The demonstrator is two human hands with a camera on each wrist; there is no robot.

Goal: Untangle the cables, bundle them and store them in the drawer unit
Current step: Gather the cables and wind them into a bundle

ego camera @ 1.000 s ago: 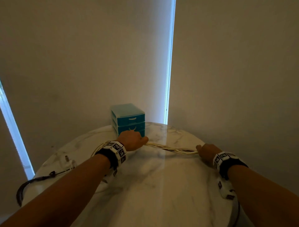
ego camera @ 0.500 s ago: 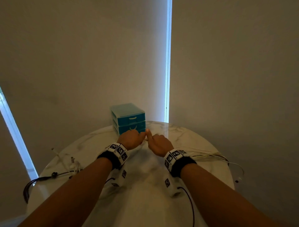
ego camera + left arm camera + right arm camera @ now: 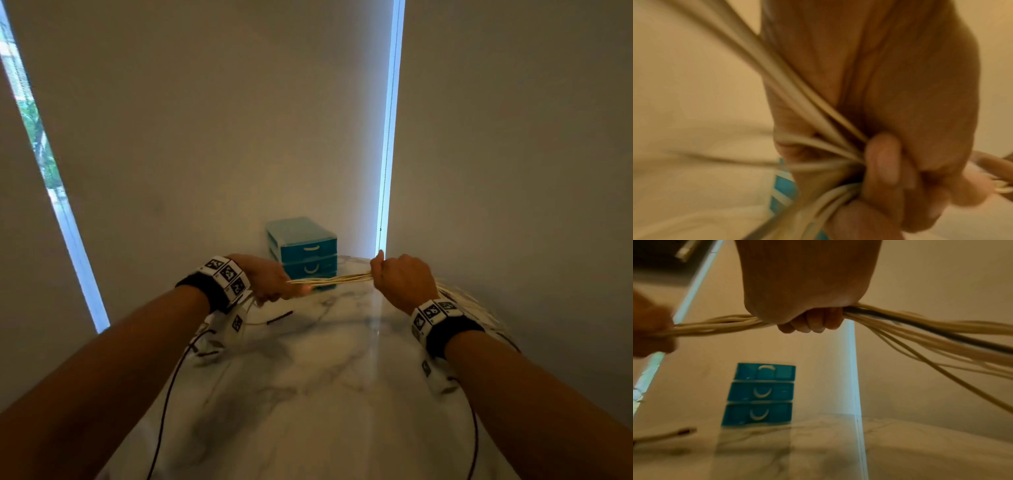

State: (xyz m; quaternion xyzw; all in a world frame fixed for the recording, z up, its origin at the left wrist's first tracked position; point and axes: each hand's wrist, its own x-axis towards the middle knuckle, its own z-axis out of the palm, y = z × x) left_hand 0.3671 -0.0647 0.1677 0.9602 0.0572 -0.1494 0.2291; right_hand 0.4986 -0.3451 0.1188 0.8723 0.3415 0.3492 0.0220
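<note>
From the head view the cables (image 3: 330, 280) run taut left to right above the table (image 3: 308, 394), before the drawer unit (image 3: 303, 251), between the fisted left hand (image 3: 265, 279) and right hand (image 3: 400, 279); the blurred left-wrist view shows fingers (image 3: 882, 158) clamping strands; the right-wrist view shows fingers (image 3: 813, 321) wrapped round the bundle, its loose ends cut off at right.

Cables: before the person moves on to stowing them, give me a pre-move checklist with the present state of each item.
1. Left hand grips the cables: ok.
2. Right hand grips them: ok.
3. Span between hands lifted off the table: ok.
4. Strands gathered: not ok, loose ones fan out past the right hand.
5. Bundle tied: cannot tell.
6. A drawer open to receive it: not ok, all three shut.
</note>
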